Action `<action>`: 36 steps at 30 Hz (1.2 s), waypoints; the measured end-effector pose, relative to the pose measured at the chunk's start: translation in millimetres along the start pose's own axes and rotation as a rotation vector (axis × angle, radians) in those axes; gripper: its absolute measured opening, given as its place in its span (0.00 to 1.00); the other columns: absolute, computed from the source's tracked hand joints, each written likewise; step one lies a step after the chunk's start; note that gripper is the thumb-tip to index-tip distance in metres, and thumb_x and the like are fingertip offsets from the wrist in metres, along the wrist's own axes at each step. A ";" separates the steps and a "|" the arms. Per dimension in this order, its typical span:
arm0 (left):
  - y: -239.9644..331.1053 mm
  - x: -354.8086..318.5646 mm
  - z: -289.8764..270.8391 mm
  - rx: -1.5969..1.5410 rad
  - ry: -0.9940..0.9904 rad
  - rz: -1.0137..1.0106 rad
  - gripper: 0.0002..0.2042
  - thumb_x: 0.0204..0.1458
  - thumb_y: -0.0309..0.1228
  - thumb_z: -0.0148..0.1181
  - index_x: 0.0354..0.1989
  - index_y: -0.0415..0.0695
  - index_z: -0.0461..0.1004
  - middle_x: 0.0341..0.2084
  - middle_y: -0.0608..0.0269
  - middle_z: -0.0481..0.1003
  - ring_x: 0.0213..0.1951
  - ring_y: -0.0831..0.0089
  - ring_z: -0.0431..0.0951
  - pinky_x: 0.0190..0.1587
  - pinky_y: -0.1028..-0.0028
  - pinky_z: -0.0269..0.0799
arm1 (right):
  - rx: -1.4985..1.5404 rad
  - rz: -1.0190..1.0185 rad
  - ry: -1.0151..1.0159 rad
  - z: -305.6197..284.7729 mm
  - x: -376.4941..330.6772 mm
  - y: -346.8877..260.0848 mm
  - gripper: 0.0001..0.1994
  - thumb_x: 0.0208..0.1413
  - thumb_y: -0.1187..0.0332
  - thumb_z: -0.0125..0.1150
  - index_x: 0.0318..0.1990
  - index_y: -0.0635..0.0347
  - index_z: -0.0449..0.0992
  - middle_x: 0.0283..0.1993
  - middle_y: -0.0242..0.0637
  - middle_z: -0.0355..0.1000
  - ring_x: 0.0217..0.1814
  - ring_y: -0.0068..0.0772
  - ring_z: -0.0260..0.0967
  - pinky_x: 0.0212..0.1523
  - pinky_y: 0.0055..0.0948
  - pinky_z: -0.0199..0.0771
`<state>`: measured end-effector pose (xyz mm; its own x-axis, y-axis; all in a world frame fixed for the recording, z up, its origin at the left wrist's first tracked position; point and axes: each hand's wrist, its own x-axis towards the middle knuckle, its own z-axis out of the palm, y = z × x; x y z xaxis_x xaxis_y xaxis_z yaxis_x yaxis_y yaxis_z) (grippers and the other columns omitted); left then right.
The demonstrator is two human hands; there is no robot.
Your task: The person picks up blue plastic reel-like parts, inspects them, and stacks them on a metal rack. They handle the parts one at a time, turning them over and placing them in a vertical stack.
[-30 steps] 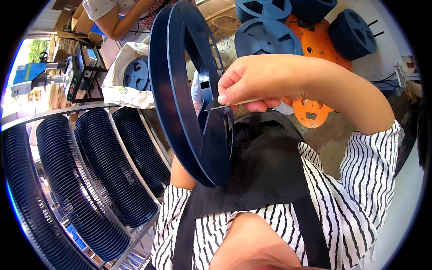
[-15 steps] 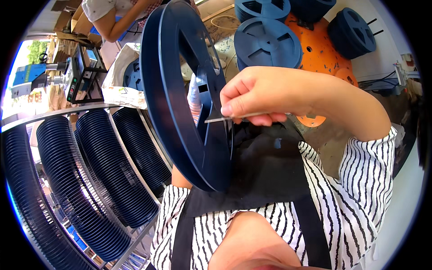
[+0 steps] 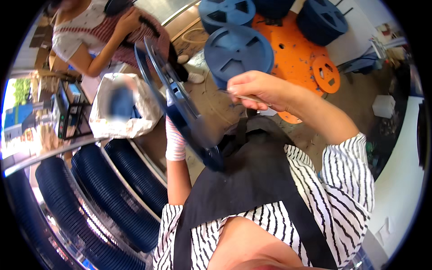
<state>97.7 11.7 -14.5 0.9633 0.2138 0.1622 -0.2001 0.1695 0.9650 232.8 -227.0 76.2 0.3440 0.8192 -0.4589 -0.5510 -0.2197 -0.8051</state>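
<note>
My left hand point(image 3: 175, 141), in a striped knit glove, grips a dark blue plastic reel point(image 3: 182, 100) with two cut-out flanges. The reel is tilted nearly on edge and smeared by motion; its near flange hides most of the gloved fingers. My bare right hand point(image 3: 257, 91) is closed around a thin, flat, blade-like metal tool point(image 3: 251, 97), held apart from the reel on its right side. The tool's tip is blurred. Behind that hand lies a stack of blue reels point(image 3: 238, 51).
An orange round board point(image 3: 290, 54) bears more reel stacks point(image 3: 320, 22). A white woven sack point(image 3: 101, 123) with blue pieces stands at left. Racked rows of dark discs point(image 3: 119, 202) fill the lower left. A co-worker point(image 3: 96, 42) stands at the far left.
The reel has swung down and away to the left, turning more edge-on. My right hand with the tool has moved off it. The view has shifted, showing more of the co-worker.
</note>
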 end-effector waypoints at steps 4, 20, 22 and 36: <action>-4.4 36.9 10.0 0.646 -0.084 -0.100 0.49 0.39 0.31 0.75 0.72 0.47 0.52 0.51 0.55 0.67 0.52 0.62 0.71 0.58 0.66 0.69 | 0.497 -0.149 0.524 -66.0 -49.6 94.3 0.12 0.66 0.60 0.49 0.33 0.56 0.69 0.16 0.26 0.63 0.12 0.15 0.55 0.14 0.18 0.53; -213.5 213.9 109.5 1.683 -0.578 -0.521 0.55 0.35 0.45 0.75 0.73 0.65 0.44 0.71 0.46 0.48 0.70 0.45 0.50 0.66 0.57 0.55 | 0.228 -0.047 1.196 -266.5 -37.9 181.3 0.10 0.55 0.69 0.65 0.35 0.56 0.67 0.25 0.27 0.65 0.22 0.17 0.62 0.22 0.20 0.61; -210.2 217.9 110.9 1.776 -0.666 -0.490 0.56 0.35 0.47 0.75 0.74 0.64 0.43 0.70 0.45 0.49 0.71 0.46 0.49 0.66 0.56 0.56 | -0.031 -0.196 1.250 -326.6 -8.6 191.6 0.09 0.56 0.66 0.64 0.36 0.57 0.70 0.28 0.28 0.67 0.28 0.20 0.64 0.30 0.23 0.65; -230.2 206.0 101.4 1.721 -0.559 -0.241 0.46 0.33 0.45 0.74 0.67 0.59 0.60 0.55 0.47 0.67 0.58 0.49 0.65 0.60 0.52 0.58 | -1.460 -0.189 1.275 -647.7 146.0 -33.0 0.23 0.54 0.73 0.56 0.59 0.51 0.69 0.58 0.39 0.67 0.55 0.48 0.69 0.52 0.44 0.73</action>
<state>360.4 -80.9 -182.3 0.9522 -0.0339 -0.3036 -0.0258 -0.9992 0.0305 793.7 -443.3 -207.7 0.9447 0.2261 0.2377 0.2761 -0.9393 -0.2039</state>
